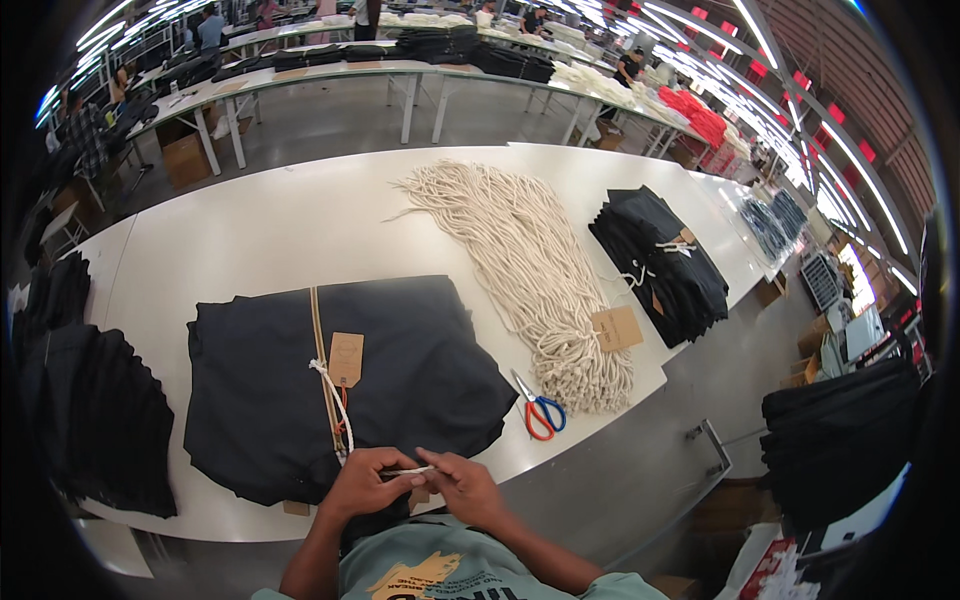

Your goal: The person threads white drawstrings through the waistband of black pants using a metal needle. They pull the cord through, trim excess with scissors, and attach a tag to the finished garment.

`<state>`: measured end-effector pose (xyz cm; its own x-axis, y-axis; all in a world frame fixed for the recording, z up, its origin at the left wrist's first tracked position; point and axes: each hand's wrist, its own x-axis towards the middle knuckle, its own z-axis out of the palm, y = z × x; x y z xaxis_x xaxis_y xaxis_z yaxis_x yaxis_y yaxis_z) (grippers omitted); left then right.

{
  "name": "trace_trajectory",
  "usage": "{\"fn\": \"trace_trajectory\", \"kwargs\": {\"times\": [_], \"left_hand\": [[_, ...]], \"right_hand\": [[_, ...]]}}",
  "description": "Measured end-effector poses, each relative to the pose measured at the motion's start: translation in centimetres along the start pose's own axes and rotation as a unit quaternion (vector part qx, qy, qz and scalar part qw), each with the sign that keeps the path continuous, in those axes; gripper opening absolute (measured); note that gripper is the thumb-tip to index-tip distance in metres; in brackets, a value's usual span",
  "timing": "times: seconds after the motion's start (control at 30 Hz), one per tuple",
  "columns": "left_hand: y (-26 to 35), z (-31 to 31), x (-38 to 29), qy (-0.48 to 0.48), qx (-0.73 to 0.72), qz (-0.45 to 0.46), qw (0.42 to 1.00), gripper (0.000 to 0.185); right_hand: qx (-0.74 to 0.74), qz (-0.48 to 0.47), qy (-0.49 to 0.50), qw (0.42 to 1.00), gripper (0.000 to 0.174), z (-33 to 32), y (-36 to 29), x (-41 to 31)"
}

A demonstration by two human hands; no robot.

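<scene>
My left hand [369,480] and my right hand [466,486] meet at the near edge of the table. Pinched between their fingertips is a white cord [411,471]. Just beyond them, dark folded garments [255,375] lie in a wide pile. Down the top one runs a zipper with tan edging [319,330], beside a brown card hang tag [347,360]. A white twisted drawcord [339,394] trails from near the tag towards my left hand; whether it is the held cord is hidden. Scissors with red and blue handles [544,418] rest right of the pile.
A thick bundle of cream cords [517,255] with a card tag [617,328] stretches across the white table [217,232]. Dark garment stacks stand at its right [660,262] and left [105,420]. Another dark stack [836,442] sits off the table at right. People work farther back.
</scene>
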<state>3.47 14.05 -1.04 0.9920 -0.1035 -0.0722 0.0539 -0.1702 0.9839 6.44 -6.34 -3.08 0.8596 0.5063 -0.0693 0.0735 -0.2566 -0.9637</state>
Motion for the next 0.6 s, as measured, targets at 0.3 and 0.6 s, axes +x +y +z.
{"fn": "trace_trajectory", "kwargs": {"times": [0.3,0.6], "left_hand": [[0.6,-2.2,-0.8,-0.109,-0.005,0.002,0.994,0.014],[-0.2,-0.7,-2.5,-0.172,-0.05,-0.03,0.983,0.015]], "right_hand": [[0.113,0.08,0.193,0.971,0.013,2.9,-3.4,-4.2],[0.118,0.041,0.35,0.928,0.035,7.6,-4.4,-8.8]]}}
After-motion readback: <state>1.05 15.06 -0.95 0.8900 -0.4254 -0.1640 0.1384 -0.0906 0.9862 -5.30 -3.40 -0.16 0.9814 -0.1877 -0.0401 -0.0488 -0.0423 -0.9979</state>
